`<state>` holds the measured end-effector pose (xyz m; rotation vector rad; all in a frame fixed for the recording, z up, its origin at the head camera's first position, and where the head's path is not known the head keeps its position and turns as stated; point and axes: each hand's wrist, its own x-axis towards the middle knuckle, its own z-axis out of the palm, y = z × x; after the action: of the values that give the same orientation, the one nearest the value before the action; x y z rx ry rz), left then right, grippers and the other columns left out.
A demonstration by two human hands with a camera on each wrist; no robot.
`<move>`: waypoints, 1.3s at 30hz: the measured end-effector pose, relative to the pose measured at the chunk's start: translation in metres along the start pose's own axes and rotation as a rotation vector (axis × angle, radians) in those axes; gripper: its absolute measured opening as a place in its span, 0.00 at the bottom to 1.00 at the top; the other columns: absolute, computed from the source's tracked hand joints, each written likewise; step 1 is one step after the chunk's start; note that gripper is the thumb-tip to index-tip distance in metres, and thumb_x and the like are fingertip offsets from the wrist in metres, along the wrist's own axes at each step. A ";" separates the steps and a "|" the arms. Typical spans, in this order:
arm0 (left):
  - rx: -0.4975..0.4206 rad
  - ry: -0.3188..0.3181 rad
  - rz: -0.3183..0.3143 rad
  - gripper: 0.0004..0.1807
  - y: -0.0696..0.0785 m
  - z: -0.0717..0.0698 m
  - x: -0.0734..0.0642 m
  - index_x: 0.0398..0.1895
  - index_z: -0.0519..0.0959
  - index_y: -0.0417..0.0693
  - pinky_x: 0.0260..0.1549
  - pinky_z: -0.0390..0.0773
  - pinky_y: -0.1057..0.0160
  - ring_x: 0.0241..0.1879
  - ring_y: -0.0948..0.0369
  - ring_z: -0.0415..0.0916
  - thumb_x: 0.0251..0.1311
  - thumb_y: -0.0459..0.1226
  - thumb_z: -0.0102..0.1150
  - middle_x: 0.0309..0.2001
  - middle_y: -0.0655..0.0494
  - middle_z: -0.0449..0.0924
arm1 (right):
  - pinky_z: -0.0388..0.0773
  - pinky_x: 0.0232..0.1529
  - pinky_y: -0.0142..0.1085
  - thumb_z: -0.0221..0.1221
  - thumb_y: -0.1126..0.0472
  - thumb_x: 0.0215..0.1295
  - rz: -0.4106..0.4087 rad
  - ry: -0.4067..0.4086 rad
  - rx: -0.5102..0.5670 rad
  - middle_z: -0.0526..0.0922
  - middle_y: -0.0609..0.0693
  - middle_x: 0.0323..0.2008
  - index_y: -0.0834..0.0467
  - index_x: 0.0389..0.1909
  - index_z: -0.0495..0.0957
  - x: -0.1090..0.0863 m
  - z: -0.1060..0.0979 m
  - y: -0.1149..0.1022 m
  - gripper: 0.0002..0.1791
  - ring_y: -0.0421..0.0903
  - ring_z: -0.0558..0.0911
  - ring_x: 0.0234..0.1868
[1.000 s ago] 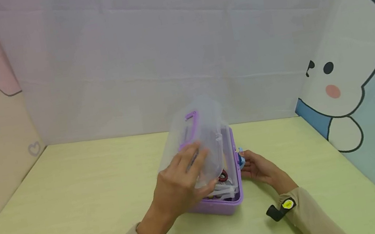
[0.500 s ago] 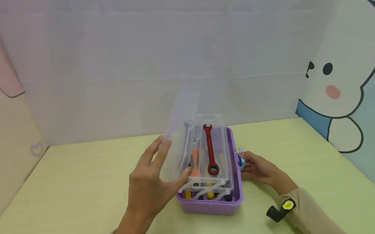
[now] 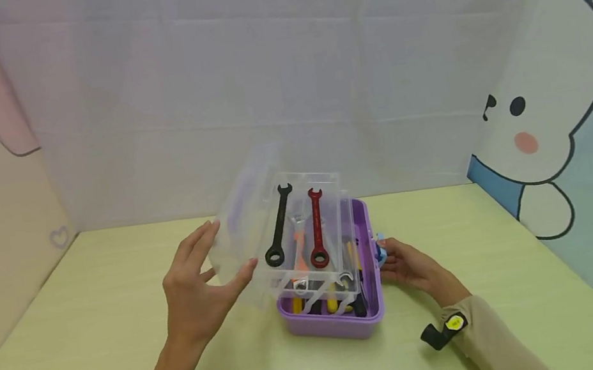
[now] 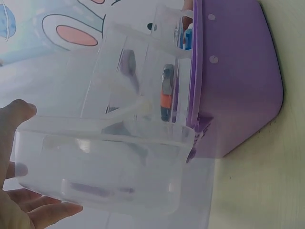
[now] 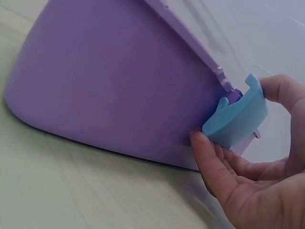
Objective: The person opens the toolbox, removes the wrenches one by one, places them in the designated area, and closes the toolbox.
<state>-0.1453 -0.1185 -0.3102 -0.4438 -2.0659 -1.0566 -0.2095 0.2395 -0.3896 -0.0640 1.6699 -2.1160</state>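
At the centre of the yellow-green table (image 3: 95, 346) stands a purple toolbox (image 3: 342, 323) with its clear lid (image 3: 237, 233) swung open to the left. The left hand (image 3: 197, 291) holds the lid's edge, fingers extended along the outside and thumb against the clear plastic. A clear inner tray (image 3: 325, 183) sits raised above the box and carries 2 wrenches side by side: a black wrench (image 3: 278, 225) and a red wrench (image 3: 317, 228). The right hand (image 3: 411, 267) pinches the blue latch (image 5: 237, 114) on the box's right side, thumb above and fingers below.
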 end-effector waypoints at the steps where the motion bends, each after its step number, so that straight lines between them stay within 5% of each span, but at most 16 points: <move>1: -0.006 -0.008 -0.021 0.38 -0.002 -0.003 0.000 0.58 0.75 0.39 0.25 0.85 0.51 0.49 0.45 0.78 0.36 0.34 0.77 0.55 0.41 0.75 | 0.83 0.46 0.31 0.40 0.58 0.74 0.002 -0.005 0.005 0.83 0.47 0.34 0.57 0.38 0.72 0.000 0.001 0.000 0.13 0.41 0.82 0.38; 11: -0.091 -0.139 -0.238 0.33 -0.020 -0.023 0.000 0.61 0.73 0.41 0.32 0.85 0.57 0.50 0.49 0.73 0.47 0.33 0.71 0.56 0.42 0.69 | 0.83 0.45 0.31 0.40 0.59 0.74 0.007 -0.003 0.066 0.83 0.48 0.33 0.57 0.37 0.73 0.000 0.000 0.001 0.13 0.40 0.82 0.37; 16: -0.124 -0.184 -0.312 0.32 -0.029 -0.029 -0.003 0.63 0.72 0.44 0.33 0.84 0.71 0.51 0.50 0.70 0.52 0.34 0.69 0.56 0.43 0.67 | 0.84 0.45 0.31 0.40 0.59 0.74 0.011 -0.006 0.080 0.84 0.48 0.33 0.56 0.37 0.73 0.001 -0.001 0.002 0.13 0.40 0.82 0.37; 18: -0.126 -0.197 -0.345 0.32 -0.032 -0.031 -0.005 0.64 0.71 0.45 0.33 0.80 0.80 0.51 0.53 0.69 0.53 0.35 0.68 0.57 0.44 0.67 | 0.84 0.45 0.31 0.40 0.59 0.74 0.012 -0.005 0.082 0.84 0.48 0.33 0.56 0.37 0.73 0.001 -0.001 0.002 0.13 0.41 0.83 0.37; 23: -0.117 -0.214 -0.436 0.32 -0.044 -0.036 -0.011 0.66 0.68 0.47 0.43 0.77 0.77 0.48 0.67 0.66 0.57 0.37 0.64 0.58 0.46 0.66 | 0.84 0.45 0.32 0.41 0.59 0.74 0.013 -0.006 0.072 0.84 0.48 0.34 0.57 0.38 0.73 0.001 0.000 0.002 0.13 0.41 0.83 0.37; 27: -0.252 -0.203 -0.503 0.31 -0.054 -0.036 -0.021 0.68 0.65 0.43 0.38 0.82 0.75 0.44 0.77 0.70 0.61 0.33 0.61 0.57 0.47 0.63 | 0.84 0.45 0.32 0.41 0.58 0.74 0.017 -0.009 0.054 0.83 0.48 0.34 0.57 0.39 0.73 0.002 0.001 0.002 0.12 0.41 0.82 0.37; 33: -0.504 -0.130 -0.599 0.29 -0.073 -0.032 -0.035 0.66 0.64 0.35 0.31 0.86 0.69 0.41 0.72 0.76 0.61 0.29 0.58 0.54 0.58 0.62 | 0.83 0.46 0.31 0.39 0.59 0.74 0.021 -0.014 0.033 0.83 0.48 0.34 0.57 0.38 0.73 0.001 0.000 0.000 0.13 0.41 0.82 0.37; 39: -0.654 -0.052 -0.637 0.25 -0.082 -0.027 -0.044 0.63 0.68 0.35 0.31 0.86 0.67 0.38 0.69 0.80 0.61 0.28 0.57 0.51 0.57 0.69 | 0.84 0.46 0.32 0.39 0.59 0.74 0.027 -0.044 0.020 0.84 0.48 0.34 0.56 0.37 0.75 0.001 -0.002 -0.002 0.15 0.42 0.83 0.37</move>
<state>-0.1528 -0.1879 -0.3771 -0.1088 -1.9035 -2.1372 -0.2116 0.2409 -0.3882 -0.0809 1.6150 -2.0955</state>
